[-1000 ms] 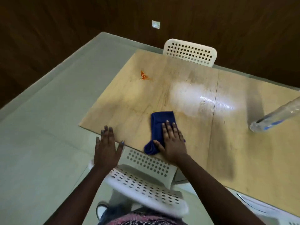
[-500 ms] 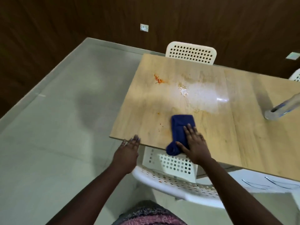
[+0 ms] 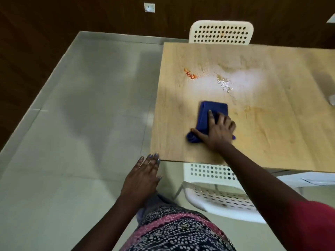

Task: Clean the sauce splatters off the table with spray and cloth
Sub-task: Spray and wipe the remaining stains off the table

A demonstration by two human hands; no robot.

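Cloth (image 3: 211,118) lies folded on the table (image 3: 272,134), pressed flat under my right hand (image 3: 218,132), fingers extended. Red sauce (image 3: 189,75) sits beyond it. My left hand (image 3: 143,178) hovers open-fingered off the table's corner.

Blue cloth (image 3: 213,109), orange-red sauce (image 3: 189,75), white chairs (image 3: 220,32).

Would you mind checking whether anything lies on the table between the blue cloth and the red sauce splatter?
Nothing visible does. The right hand presses the blue cloth flat on the table; only bare wood and wet sheen separate it from the red sauce splatter.
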